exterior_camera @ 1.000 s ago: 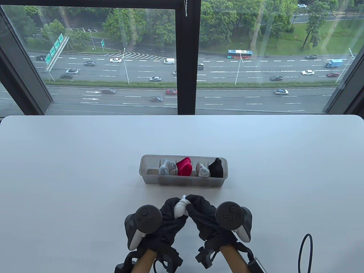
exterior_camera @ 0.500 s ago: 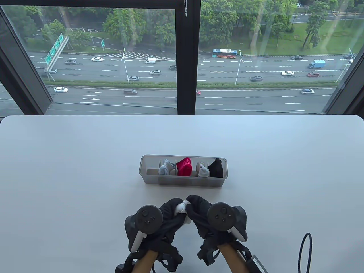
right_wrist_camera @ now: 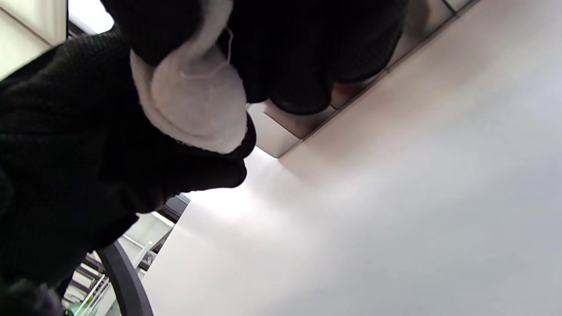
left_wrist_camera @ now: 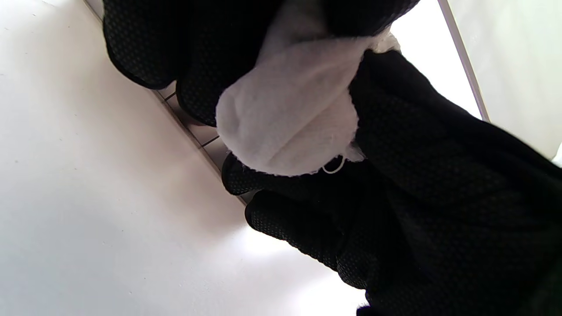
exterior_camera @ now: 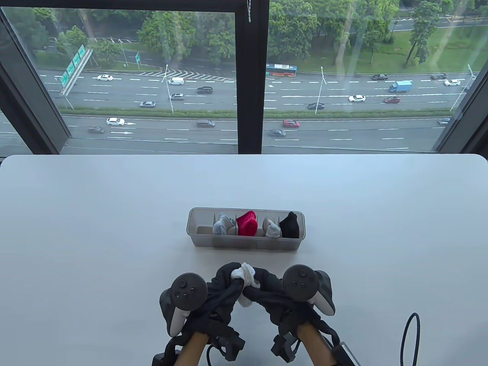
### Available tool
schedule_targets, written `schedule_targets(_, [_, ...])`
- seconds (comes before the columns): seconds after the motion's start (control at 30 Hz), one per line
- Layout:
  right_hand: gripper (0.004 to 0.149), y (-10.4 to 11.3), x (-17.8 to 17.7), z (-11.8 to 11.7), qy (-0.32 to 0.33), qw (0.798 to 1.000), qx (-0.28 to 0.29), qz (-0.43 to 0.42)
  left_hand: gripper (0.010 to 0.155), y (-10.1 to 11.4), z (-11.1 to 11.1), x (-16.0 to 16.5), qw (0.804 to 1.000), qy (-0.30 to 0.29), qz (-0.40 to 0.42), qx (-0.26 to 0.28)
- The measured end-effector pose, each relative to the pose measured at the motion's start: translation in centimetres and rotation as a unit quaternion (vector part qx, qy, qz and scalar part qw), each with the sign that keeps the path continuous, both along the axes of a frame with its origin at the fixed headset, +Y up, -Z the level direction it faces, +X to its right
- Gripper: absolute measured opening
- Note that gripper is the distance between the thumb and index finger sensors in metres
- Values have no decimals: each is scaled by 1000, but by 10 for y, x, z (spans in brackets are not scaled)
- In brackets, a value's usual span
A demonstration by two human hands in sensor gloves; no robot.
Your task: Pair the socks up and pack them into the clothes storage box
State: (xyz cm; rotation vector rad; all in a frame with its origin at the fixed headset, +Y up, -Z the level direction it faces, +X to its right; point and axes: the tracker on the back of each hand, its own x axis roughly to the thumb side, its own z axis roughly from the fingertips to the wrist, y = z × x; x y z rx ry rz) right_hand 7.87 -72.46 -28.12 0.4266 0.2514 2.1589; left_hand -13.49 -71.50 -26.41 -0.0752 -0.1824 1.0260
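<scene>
You have the white sock bundle (exterior_camera: 244, 275) held up off the table (exterior_camera: 95, 228) between both hands, near the front edge and just in front of the clothes storage box (exterior_camera: 198, 238). Your left hand (exterior_camera: 225, 289) and right hand (exterior_camera: 267, 293) are pressed close together, fingers of both curled round the white fabric; in the left wrist view a rounded lump of sock (left_wrist_camera: 290, 114) bulges out between the dark fingers (left_wrist_camera: 197, 74), and a thin loose loop of thread hangs at its lower edge. That is where I judge the risk lies: the bundle looks only half tucked, so if you let go with either hand before the cuff is turned fully over, it may spring open and you will carry two loose socks instead of a pair. The thread could also snag on the textured glove. Whether both socks are truly inside the roll I cannot tell, since your fingers hide most of it. Further out, the box already holds a grey-white pair (exterior_camera: 223, 225), a red pair (exterior_camera: 247, 223), another pale pair (exterior_camera: 272, 228) and a black pair (exterior_camera: 290, 225), with only the leftmost compartment (exterior_camera: 201, 223) bare. A fat or unevenly rolled bundle may catch on the divider or the rim, ride up, or nudge the light box along the smooth table. The dark cable loop (exterior_camera: 410, 335) near your right forearm could drag as you reach forward.
</scene>
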Motion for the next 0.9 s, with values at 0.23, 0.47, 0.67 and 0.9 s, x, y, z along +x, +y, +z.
schedule_targets(0.23, [46, -7, 20, -11, 13, 1000, -23, -16, 53, -3, -1, 6, 993, -97, 53, -33])
schedule_targets(0.47, [46, 5, 9, -3, 27, 997, 39, 64, 56, -6, 1, 5, 997, -24, -25, -63])
schedule_targets(0.67, [51, 0, 6, -5, 56, 998, -20, 12, 54, -7, -3, 2, 997, -59, 17, -51])
schedule_targets(0.9, [42, 6, 3, 1, 52, 995, 41, 72, 41, -5, -2, 5, 999, -36, 7, -25])
